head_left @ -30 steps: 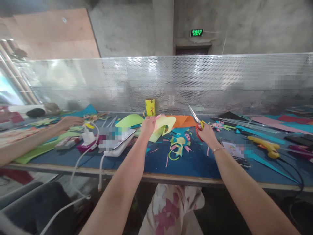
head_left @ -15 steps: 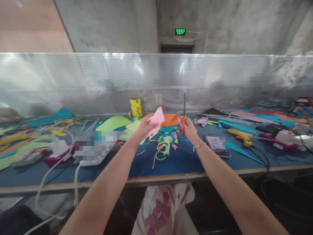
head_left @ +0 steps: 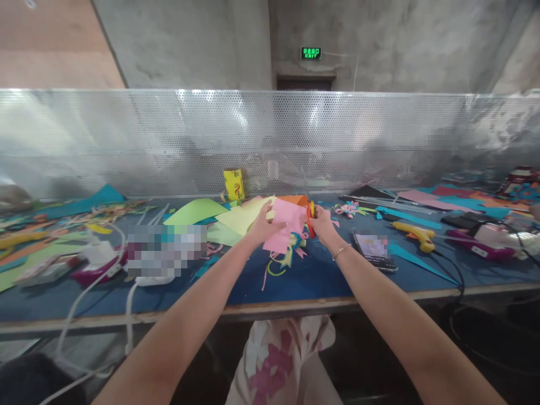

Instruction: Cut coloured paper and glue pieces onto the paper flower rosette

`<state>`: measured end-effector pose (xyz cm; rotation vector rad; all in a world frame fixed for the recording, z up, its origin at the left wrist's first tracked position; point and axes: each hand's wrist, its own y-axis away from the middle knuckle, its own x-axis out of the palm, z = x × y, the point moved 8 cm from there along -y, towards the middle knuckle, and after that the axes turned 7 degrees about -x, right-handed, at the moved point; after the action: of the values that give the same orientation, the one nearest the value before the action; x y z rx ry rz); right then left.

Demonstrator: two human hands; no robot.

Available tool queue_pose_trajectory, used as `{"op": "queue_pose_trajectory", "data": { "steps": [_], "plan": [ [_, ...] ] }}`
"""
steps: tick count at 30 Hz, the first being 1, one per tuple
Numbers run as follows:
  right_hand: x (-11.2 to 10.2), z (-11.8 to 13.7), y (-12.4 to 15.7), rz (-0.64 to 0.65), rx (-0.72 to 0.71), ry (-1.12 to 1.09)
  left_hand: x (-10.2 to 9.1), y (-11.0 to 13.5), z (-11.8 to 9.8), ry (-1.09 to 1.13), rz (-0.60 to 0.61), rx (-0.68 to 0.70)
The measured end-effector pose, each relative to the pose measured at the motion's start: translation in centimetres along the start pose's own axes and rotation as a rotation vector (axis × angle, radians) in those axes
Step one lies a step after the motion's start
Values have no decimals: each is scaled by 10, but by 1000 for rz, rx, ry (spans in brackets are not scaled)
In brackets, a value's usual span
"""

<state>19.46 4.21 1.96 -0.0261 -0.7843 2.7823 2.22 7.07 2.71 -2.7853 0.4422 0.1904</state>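
A sheet of pink paper is pinched at its left side by my left hand. My right hand grips the red and yellow handles of the scissors at the paper's right edge. The scissor blades are hard to make out against the paper. Below and partly behind the pink sheet lies a paper-strip piece in yellow, green and blue. Pale yellow paper and orange paper lie behind my hands.
A phone lies right of my right arm, with a yellow glue gun and its cord beyond. At left stands a white power strip, partly blurred out. A yellow packet stands before the perforated metal screen.
The pink paper has been turned to face me and lowered. The scissors, upright before, have swung down to the paper's right edge, and my hands are closer together.
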Motion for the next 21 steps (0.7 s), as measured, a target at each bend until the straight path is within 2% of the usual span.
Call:
{"op": "queue_pose_trajectory", "data": {
  "steps": [2,4,7,11,14,17,21],
  "plan": [
    [-3,1,-1,-25,-23,21,-4,-3,9,74,-30,-90],
    [-5,3,-1,-51,-36,28,1,-3,13,99,60,-143],
    [-6,5,-1,-76,-31,23,8,1,9,-38,141,-109],
    [-8,11,0,-88,-43,29,1,1,-1,-185,33,-19],
    [-11,13,-2,-58,-23,101,-6,-3,-1,-220,-33,-7],
    [-16,13,-4,14,-11,294,-17,-8,0,-235,-78,-3],
    [-27,22,-5,73,-80,586,-30,-12,-1,-222,-67,8]
  ]
}}
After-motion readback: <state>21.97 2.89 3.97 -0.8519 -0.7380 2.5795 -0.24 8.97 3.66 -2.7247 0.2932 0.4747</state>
